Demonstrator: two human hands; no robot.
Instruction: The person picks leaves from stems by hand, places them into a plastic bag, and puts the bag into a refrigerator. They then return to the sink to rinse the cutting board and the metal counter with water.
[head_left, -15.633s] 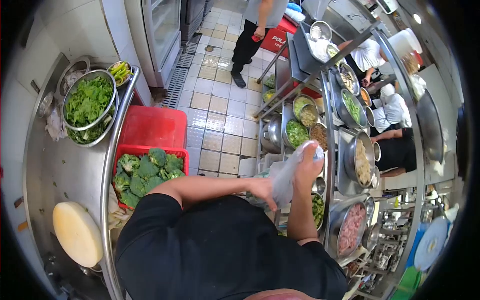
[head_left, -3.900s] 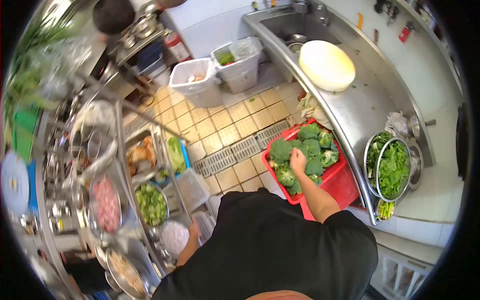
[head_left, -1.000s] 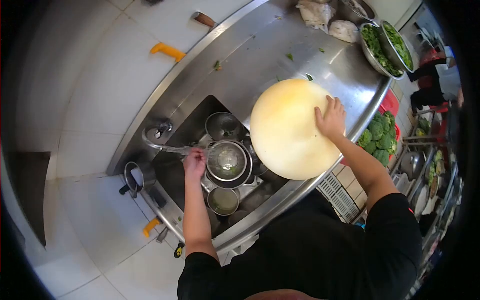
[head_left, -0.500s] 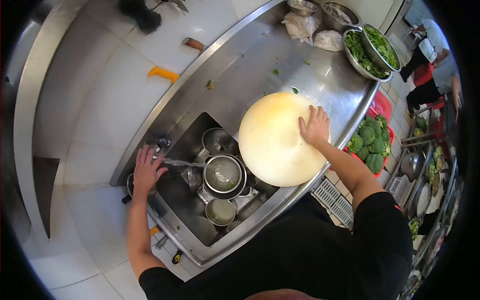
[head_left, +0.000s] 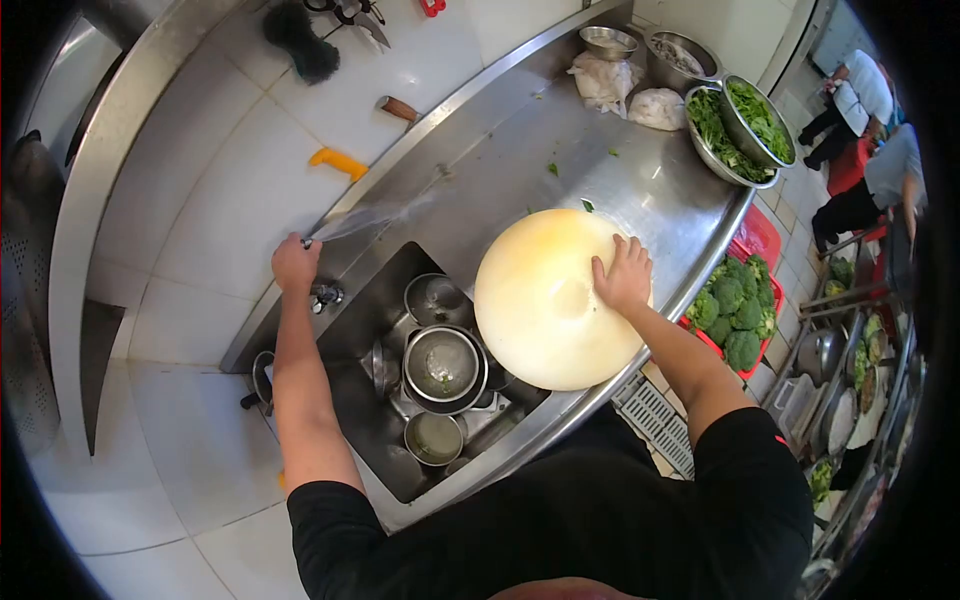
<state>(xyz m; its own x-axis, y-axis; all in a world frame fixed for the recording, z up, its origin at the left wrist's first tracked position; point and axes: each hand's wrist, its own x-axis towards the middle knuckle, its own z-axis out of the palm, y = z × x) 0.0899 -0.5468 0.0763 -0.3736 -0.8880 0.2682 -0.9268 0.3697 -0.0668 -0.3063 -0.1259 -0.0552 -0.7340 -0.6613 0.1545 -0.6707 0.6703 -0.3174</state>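
Observation:
My left hand [head_left: 296, 263] is closed around the tap spout [head_left: 307, 243], whose dark tip shows past my fingers. From it a thin spray of water [head_left: 385, 218] fans right across the steel counter [head_left: 480, 160]. My right hand [head_left: 625, 275] lies flat, fingers spread, on the right side of a thick, round, pale cutting board [head_left: 545, 310]. The board rests partly over the counter's front edge. In the sink [head_left: 405, 470], left of the board, sit nested pots [head_left: 443, 365] and a small bowl of cloudy water [head_left: 434, 440].
At the counter's far end stand bowls of leafy greens [head_left: 730, 150], white plastic bags [head_left: 605, 80] and small metal bowls [head_left: 608, 42]. Broccoli [head_left: 740, 305] fills a red basket on the right. Knife handles [head_left: 338, 162] stick up behind the counter. Two people [head_left: 880, 170] are at far right.
My left hand went from stretched open beside the tap to closed on the spout, farther up. The water swung from the pots onto the counter. My right hand stays on the board.

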